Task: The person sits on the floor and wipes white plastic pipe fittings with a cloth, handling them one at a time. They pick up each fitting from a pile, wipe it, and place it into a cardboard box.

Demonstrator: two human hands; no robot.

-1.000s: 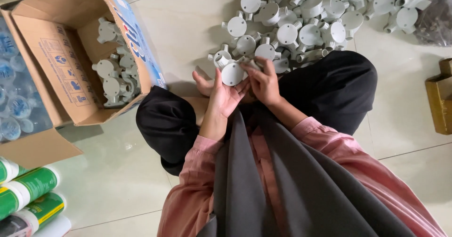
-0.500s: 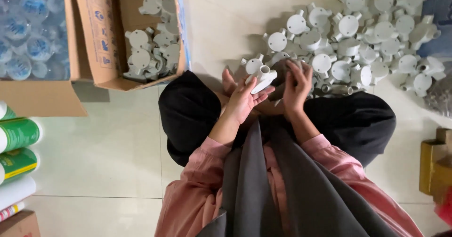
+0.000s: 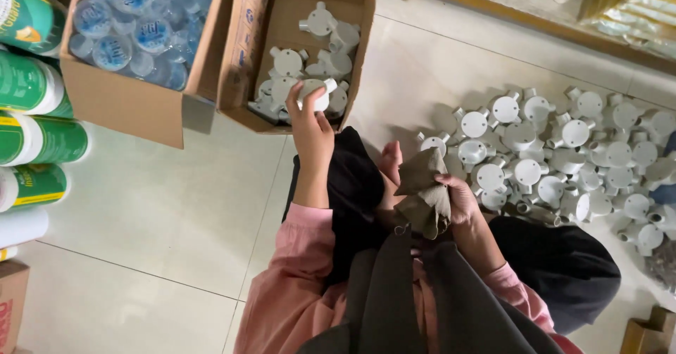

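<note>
Left hand [image 3: 310, 125] now over cardboard box [image 3: 243, 51], fingers grasping grey fitting [image 3: 315, 93]; right hand [image 3: 458, 199] clutching cloth [image 3: 424, 192], tiled floor [image 3: 155, 213].

Soft, even indoor light falls from above, bright enough to show the pale tiled floor [image 3: 141, 213] clearly; a faint sheen lies on the tiles, with no hard glare; shadows are soft, darkest inside the cardboard box [image 3: 296, 2] and beside the heap of white fittings [image 3: 563, 157]; focus is fairly sharp at centre; straight lines bow slightly toward the frame's edges.
</note>
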